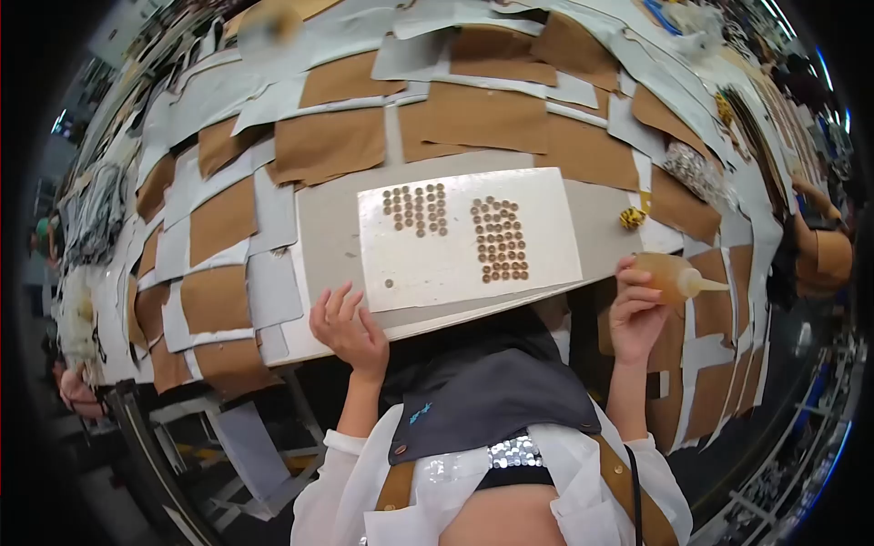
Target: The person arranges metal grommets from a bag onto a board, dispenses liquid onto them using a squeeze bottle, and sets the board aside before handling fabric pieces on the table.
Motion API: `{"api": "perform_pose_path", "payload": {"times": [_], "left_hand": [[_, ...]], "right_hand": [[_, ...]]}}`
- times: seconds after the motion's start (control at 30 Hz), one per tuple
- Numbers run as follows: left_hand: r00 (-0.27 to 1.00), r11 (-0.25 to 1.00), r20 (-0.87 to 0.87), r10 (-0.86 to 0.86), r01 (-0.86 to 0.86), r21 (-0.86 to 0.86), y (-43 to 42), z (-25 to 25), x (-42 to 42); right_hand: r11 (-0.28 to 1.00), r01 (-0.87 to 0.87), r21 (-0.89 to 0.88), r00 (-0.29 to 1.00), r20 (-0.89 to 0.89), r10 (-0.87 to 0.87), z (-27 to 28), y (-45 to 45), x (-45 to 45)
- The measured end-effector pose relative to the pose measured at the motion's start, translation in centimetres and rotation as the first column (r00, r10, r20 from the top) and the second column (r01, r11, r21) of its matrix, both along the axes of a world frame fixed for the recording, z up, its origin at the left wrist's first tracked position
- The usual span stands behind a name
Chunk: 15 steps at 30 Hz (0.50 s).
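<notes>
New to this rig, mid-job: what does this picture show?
No machine: a person works with two bare hands, seen from one head-worn camera looking forward and down. A white board lies on the table, with two groups of small round brown pieces and one apart near its left front corner. Brown sheets and pale sheets lie beyond and beside it. The right hand holds an amber bottle, its nozzle pointing right; the left hand is open, with nothing visible in it.

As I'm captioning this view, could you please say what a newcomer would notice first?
Probably the two clusters of small brown discs on the white board, mid-view. Next, perhaps, the amber bottle in the right hand, right of the board. Brown sheets lie behind the board.
</notes>
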State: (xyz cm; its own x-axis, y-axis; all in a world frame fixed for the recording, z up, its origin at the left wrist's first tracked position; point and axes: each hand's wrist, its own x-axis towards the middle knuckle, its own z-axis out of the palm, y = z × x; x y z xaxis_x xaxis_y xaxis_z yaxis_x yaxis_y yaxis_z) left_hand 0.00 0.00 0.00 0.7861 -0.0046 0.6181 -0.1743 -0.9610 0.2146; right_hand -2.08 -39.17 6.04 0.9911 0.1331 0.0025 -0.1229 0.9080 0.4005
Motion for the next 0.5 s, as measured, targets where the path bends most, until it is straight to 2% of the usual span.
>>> {"api": "perform_pose_path", "payload": {"times": [0.1,0.17,0.2,0.3,0.5], "left_hand": [[0.997,0.985,0.08,-0.007,0.021,-0.17,-0.3,-0.4,0.1],[0.994,0.982,0.107,-0.005,0.026,-0.189,0.0,-0.2,0.1],[0.995,0.984,0.102,-0.005,0.023,-0.177,0.1,-0.1,0.2],[0.996,0.988,0.084,-0.022,0.034,-0.148,0.0,0.2,0.3],[0.998,0.993,0.067,-0.012,0.02,-0.115,-0.1,0.3,0.2]], "right_hand": [[0.997,0.024,-0.067,1.0,0.018,-0.023,0.2,-0.2,1.4],[0.993,0.065,-0.1,0.997,-0.027,-0.068,0.4,0.2,1.9],[0.998,0.051,-0.044,0.998,0.025,-0.05,0.2,0.5,2.5],[0.993,0.069,-0.097,0.988,-0.129,-0.082,1.4,-0.1,4.2],[0.995,0.025,-0.099,0.997,-0.074,-0.033,3.6,-1.9,10.9]]}}
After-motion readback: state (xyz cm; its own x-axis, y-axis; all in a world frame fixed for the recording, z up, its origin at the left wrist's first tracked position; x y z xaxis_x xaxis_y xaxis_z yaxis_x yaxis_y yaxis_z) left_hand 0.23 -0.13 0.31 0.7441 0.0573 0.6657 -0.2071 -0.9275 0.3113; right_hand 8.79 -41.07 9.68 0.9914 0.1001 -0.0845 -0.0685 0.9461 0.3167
